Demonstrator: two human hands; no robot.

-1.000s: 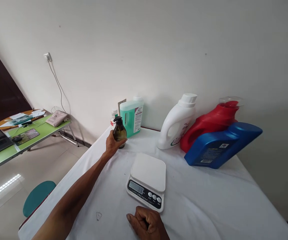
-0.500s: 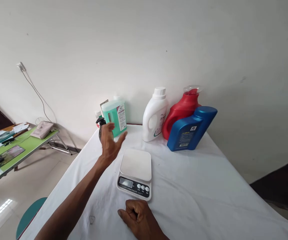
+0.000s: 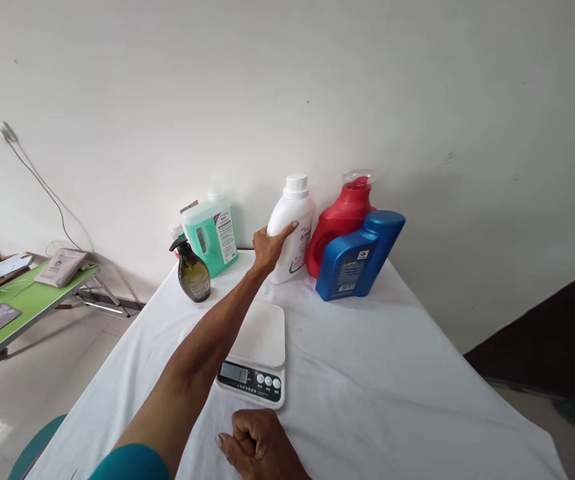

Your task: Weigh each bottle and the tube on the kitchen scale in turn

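Observation:
My left hand [image 3: 268,248] reaches across the white-clothed table [image 3: 377,373] and closes around the left side of a white detergent bottle [image 3: 297,207] standing by the wall. A red jug [image 3: 340,220] and a tilted blue jug [image 3: 357,257] lean just right of it. A dark brown pump bottle [image 3: 193,277] stands alone to the left, in front of a green liquid jug [image 3: 212,233]. My forearm passes over a white kitchen scale [image 3: 262,337]. My right hand [image 3: 257,447] rests as a fist on the cloth near the scale's front edge, holding nothing.
A green folding table [image 3: 17,307] with papers and a pouch stands at the left. A teal stool [image 3: 34,450] sits by the table's near left corner. A white wall runs directly behind the bottles.
My left hand let go of the brown pump bottle, swung right over the scale and took hold of the white bottle. The view panned right. My right fist stayed put.

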